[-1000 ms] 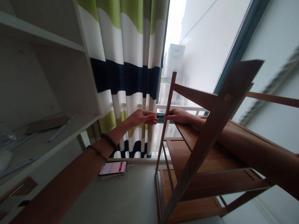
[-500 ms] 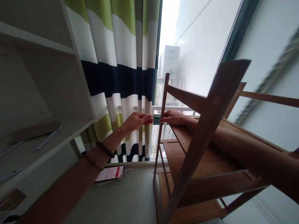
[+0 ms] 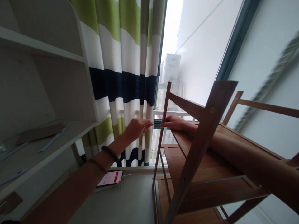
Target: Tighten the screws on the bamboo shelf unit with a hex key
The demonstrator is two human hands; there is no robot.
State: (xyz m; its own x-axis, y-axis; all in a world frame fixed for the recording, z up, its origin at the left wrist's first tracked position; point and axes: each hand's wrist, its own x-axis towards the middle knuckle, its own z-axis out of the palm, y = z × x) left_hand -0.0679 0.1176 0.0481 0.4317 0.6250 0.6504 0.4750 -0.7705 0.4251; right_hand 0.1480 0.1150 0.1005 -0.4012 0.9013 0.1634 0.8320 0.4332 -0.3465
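My left hand (image 3: 139,127) is closed in a pinch just left of a wooden shelf's far post. Whatever lies between its fingertips, if anything, is too small to make out. My right hand (image 3: 174,122) reaches through the brown wooden shelf (image 3: 202,165) and has its fingers on the slim far post (image 3: 165,107). The right forearm passes behind the thicker near post (image 3: 198,149), above a slatted board. A small gap separates the two hands.
A curtain (image 3: 127,84) with green, white and navy waves hangs behind my left hand, beside a window (image 3: 173,37). At left stands a pale cabinet (image 3: 90,90) with papers inside. A phone (image 3: 111,178) lies below my left wrist.
The view has shifted slightly, so most of the scene sits a little lower. My left hand has turned a little, its fingers pressed together; my right hand stays at the post.
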